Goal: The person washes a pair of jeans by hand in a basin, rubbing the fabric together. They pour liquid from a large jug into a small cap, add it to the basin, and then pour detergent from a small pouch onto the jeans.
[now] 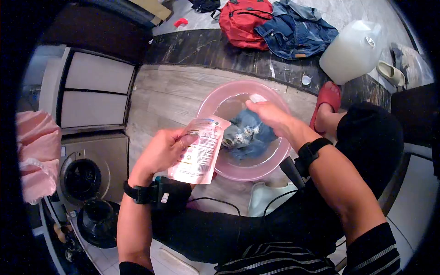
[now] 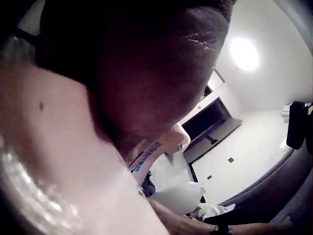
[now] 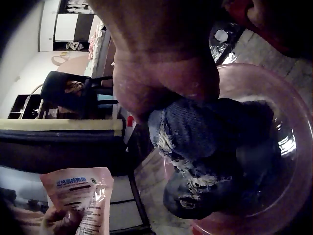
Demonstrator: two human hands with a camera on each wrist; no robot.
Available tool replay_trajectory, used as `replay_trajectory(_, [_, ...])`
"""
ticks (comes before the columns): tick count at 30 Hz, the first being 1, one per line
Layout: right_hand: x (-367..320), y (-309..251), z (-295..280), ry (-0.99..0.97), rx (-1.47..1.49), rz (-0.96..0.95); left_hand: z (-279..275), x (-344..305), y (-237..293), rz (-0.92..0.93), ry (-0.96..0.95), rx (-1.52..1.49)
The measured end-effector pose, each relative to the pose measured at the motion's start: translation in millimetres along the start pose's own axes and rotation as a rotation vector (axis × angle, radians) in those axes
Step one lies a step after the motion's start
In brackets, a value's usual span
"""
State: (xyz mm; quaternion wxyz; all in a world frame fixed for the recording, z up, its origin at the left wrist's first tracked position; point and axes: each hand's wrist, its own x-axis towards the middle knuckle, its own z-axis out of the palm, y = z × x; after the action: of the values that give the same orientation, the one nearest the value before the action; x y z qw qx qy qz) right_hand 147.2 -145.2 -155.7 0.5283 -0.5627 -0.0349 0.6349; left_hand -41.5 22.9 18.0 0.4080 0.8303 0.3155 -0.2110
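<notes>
My left hand (image 1: 162, 151) grips a pink and white printed pouch (image 1: 201, 153), thumb across its front, left of the basin; the right wrist view shows the pouch (image 3: 90, 196) at lower left. Over the pink basin (image 1: 220, 94) is my right hand (image 1: 272, 119), its fingers round part of a wet blue denim garment (image 1: 263, 135). Frayed whitish patches mark the denim (image 3: 205, 132) below the hand (image 3: 161, 83); its fingertips are hidden there. Cloudy water surrounds the garment. A dark, close hand fills much of the left wrist view, with blue print on the pouch (image 2: 144, 161).
A red bag (image 1: 245, 23), a denim garment (image 1: 298, 34) and a translucent jug (image 1: 350, 52) lie or stand beyond the basin. A red slipper (image 1: 327, 101) is on a foot at right. White-panelled cabinet (image 1: 96, 91) and pink cloth (image 1: 39, 151) are at left.
</notes>
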Motion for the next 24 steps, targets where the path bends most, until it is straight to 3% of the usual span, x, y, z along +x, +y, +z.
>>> replay_trajectory(5, [-6.0,-4.0,4.1,0.029,-0.032,0.003,3.9,1.9,6.6,0.015,-0.024,0.093])
replay_trajectory(12, [-9.7,-6.2,5.1,0.013,-0.010,0.026,8.8,5.2,1.6,-0.007,-0.062,-0.019])
replay_trajectory(15, [13.2,8.0,2.8,0.099,-0.080,-0.017,9.3,5.5,8.0,-0.039,-0.052,-0.011])
replay_trajectory(21, [0.9,2.0,-1.1,-0.069,-0.009,0.014,7.3,5.8,7.8,-0.015,-0.055,0.045])
replay_trajectory(24, [6.5,4.4,1.1,0.056,-0.074,-0.017,7.2,5.1,10.0,-0.027,-0.058,0.031])
